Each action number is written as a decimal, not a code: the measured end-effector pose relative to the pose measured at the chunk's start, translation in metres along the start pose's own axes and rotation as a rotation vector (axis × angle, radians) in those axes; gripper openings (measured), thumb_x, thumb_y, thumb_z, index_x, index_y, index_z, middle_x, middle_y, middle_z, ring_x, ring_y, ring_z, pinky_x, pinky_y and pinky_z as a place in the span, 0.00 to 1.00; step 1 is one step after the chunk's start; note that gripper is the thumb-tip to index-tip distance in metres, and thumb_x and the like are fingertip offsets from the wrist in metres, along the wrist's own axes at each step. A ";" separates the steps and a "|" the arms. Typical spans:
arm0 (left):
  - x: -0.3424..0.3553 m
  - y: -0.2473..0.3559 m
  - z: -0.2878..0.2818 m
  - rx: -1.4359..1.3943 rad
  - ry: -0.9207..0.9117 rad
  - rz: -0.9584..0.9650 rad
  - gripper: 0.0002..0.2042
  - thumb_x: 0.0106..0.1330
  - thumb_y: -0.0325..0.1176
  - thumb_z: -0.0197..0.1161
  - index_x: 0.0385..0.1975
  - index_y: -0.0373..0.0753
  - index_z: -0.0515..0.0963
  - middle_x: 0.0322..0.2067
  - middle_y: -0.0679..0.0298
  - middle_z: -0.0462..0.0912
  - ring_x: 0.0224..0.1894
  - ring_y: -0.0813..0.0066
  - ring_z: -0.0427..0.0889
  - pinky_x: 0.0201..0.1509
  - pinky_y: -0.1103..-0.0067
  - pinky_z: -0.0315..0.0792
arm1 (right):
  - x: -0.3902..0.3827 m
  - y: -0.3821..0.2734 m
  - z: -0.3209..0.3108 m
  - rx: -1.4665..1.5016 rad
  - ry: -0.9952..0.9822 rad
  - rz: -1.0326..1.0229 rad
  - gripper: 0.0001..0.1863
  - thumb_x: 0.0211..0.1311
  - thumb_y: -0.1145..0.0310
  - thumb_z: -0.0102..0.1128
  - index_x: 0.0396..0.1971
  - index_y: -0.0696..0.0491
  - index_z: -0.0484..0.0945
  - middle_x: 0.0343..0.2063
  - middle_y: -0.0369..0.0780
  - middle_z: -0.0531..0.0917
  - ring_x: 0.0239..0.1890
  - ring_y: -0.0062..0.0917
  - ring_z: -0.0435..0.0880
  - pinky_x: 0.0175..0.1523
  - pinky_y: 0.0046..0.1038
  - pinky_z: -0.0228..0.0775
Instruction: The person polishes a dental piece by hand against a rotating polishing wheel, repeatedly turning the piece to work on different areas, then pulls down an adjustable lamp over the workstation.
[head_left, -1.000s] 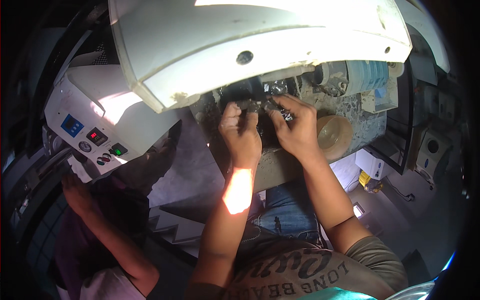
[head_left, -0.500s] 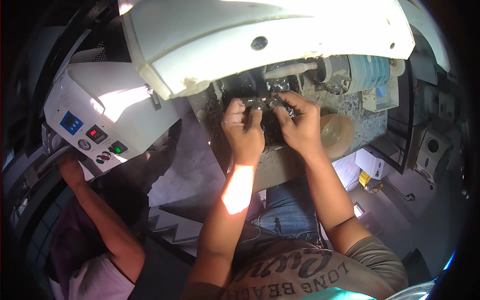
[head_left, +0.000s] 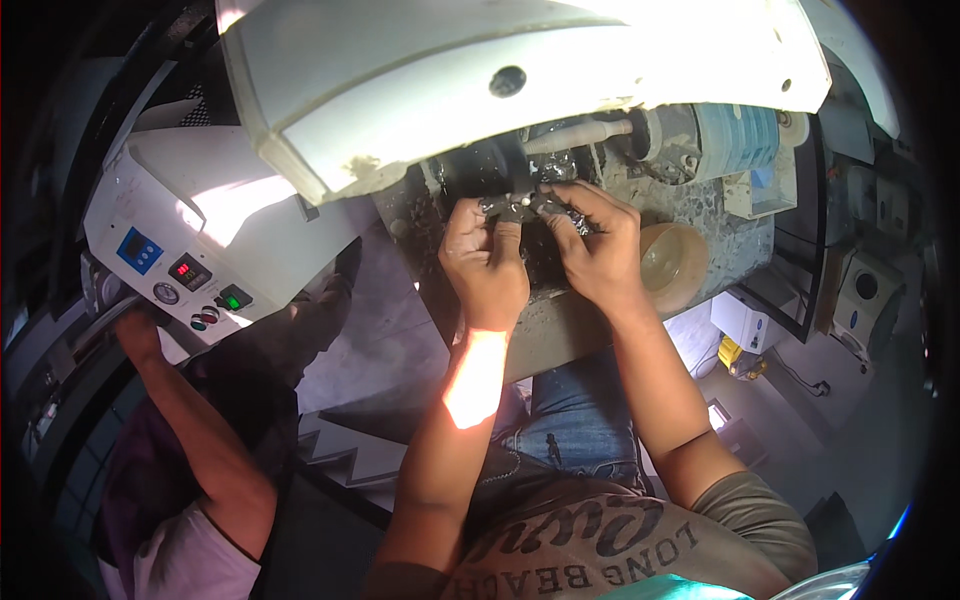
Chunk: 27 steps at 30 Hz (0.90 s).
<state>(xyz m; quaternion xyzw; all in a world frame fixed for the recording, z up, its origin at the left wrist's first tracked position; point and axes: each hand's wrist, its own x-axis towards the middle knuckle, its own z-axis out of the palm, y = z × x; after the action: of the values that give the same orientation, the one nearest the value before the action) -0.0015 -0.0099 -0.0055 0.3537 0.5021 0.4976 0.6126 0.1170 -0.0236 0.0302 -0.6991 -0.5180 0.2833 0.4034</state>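
Note:
Side by side below a white machine hood [head_left: 430,105], my left hand [head_left: 486,255] and my right hand [head_left: 604,250] pinch a small whitish piece [head_left: 526,201] between their thumbs and fingers. Most of that piece is covered by fingertips, so I cannot tell its kind. Grey-black grime coats the fingertips of both hands. Just beyond them, a dark wheel-like part [head_left: 514,165] sits under the hood, close to the piece; I cannot tell whether they touch. A wet, dark surface lies beneath my fingers.
A tan bowl [head_left: 675,265] stands right of my right hand on the stained worktop [head_left: 728,235]. Behind it are a blue translucent container [head_left: 740,140] and a pale open box [head_left: 758,195]. A white control cabinet [head_left: 225,210] and another person's arm [head_left: 195,420] are at the left.
The hood appears shifted slightly left and the whitish piece shows more between my fingertips. Both hands keep their pinch, nearly in place.

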 end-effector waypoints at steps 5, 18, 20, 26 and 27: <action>0.009 -0.003 -0.003 0.050 -0.005 -0.032 0.07 0.62 0.12 0.56 0.33 0.33 0.75 0.28 0.68 0.81 0.27 0.91 0.74 0.30 0.91 0.63 | 0.004 0.011 0.005 -0.008 0.017 0.005 0.10 0.51 0.83 0.62 0.36 0.63 0.83 0.32 0.51 0.84 0.35 0.42 0.86 0.41 0.31 0.76; 0.006 0.002 -0.007 0.041 -0.001 -0.011 0.06 0.63 0.14 0.57 0.32 0.33 0.75 0.26 0.71 0.79 0.24 0.91 0.71 0.25 0.89 0.62 | -0.001 0.003 0.003 -0.038 -0.008 -0.018 0.11 0.49 0.84 0.61 0.36 0.64 0.82 0.31 0.51 0.83 0.34 0.45 0.85 0.40 0.32 0.76; 0.005 0.005 -0.006 0.033 -0.007 -0.017 0.06 0.63 0.14 0.57 0.32 0.33 0.76 0.26 0.70 0.79 0.25 0.91 0.72 0.26 0.89 0.62 | -0.001 -0.003 -0.001 -0.041 -0.016 -0.024 0.12 0.49 0.84 0.61 0.36 0.64 0.81 0.31 0.51 0.83 0.34 0.45 0.85 0.40 0.33 0.76; 0.009 0.001 -0.004 0.039 0.015 -0.014 0.05 0.63 0.15 0.57 0.33 0.32 0.77 0.27 0.70 0.79 0.25 0.91 0.71 0.26 0.88 0.62 | 0.003 0.002 0.005 -0.037 -0.021 0.041 0.12 0.49 0.84 0.61 0.36 0.63 0.82 0.32 0.51 0.84 0.34 0.45 0.85 0.41 0.33 0.76; 0.007 0.004 -0.004 0.060 0.005 -0.019 0.04 0.63 0.15 0.58 0.33 0.32 0.77 0.27 0.70 0.80 0.25 0.91 0.71 0.26 0.88 0.62 | 0.001 0.001 0.003 -0.039 -0.021 0.030 0.12 0.49 0.84 0.60 0.36 0.63 0.82 0.32 0.51 0.84 0.34 0.45 0.85 0.41 0.33 0.76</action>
<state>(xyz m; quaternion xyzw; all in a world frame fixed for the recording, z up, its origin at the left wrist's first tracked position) -0.0064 -0.0026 -0.0047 0.3659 0.5214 0.4774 0.6053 0.1151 -0.0213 0.0278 -0.7116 -0.5169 0.2864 0.3800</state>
